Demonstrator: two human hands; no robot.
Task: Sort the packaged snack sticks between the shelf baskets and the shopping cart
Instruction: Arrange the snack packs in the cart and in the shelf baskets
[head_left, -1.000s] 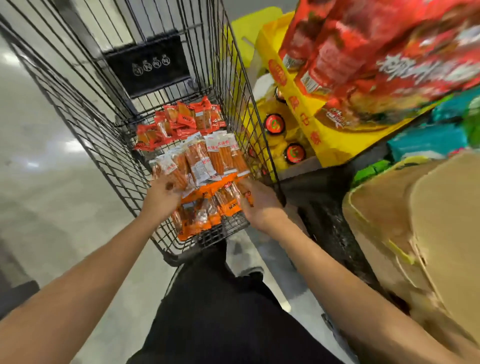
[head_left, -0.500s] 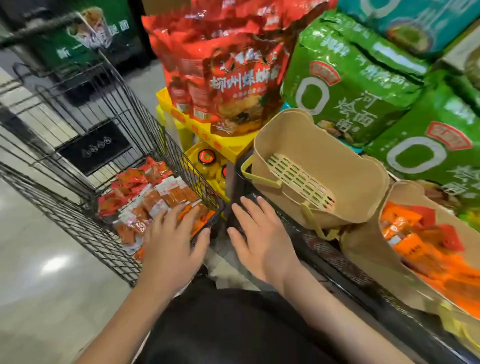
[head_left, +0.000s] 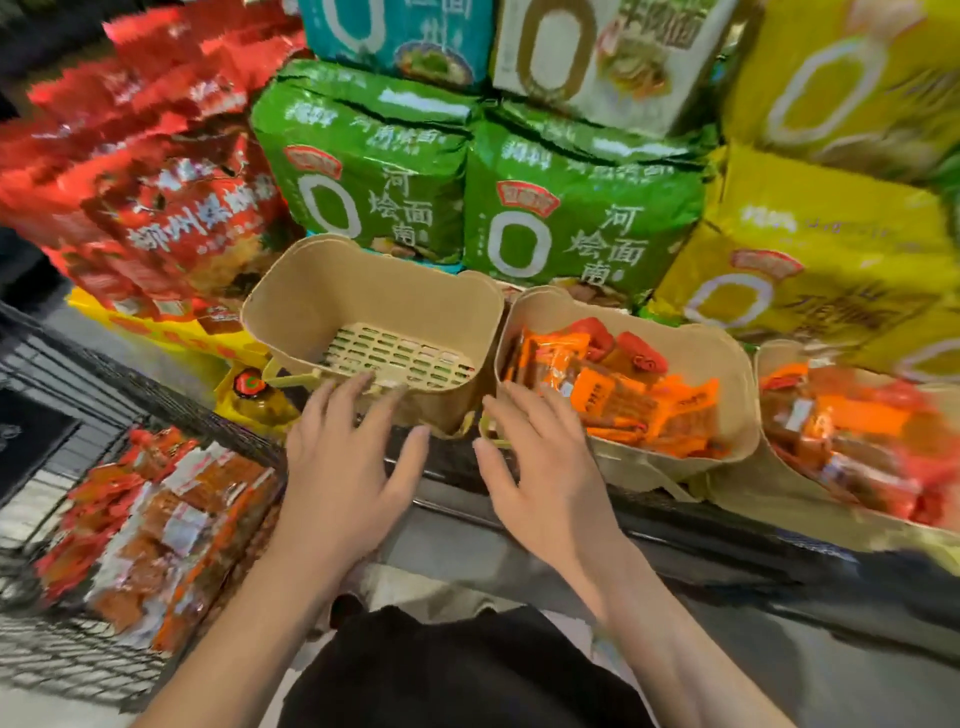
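Both hands empty, fingers spread: left hand (head_left: 345, 467) over the near rim of the empty basket (head_left: 317, 291), right hand (head_left: 540, 467) at the near edge of the middle basket (head_left: 727, 374). Contact with rims unclear, motion blur. Snack sticks in three spots: orange packs (head_left: 613, 400) in the middle basket, more in the right basket (head_left: 769, 358), mixed red/white/orange pile (head_left: 156, 525) in the cart (head_left: 62, 660) lower left. Likely step: reaching in to pull packs for sorting. Best done by scooping a flat bundle with both hands, thumbs on top, packs aligned. Slippery film, so loose ones likely to slide. Worth steadying the basket rim first; baskets sit at the shelf (head_left: 571, 514) edge and look tippy. Keep colours separate per basket.
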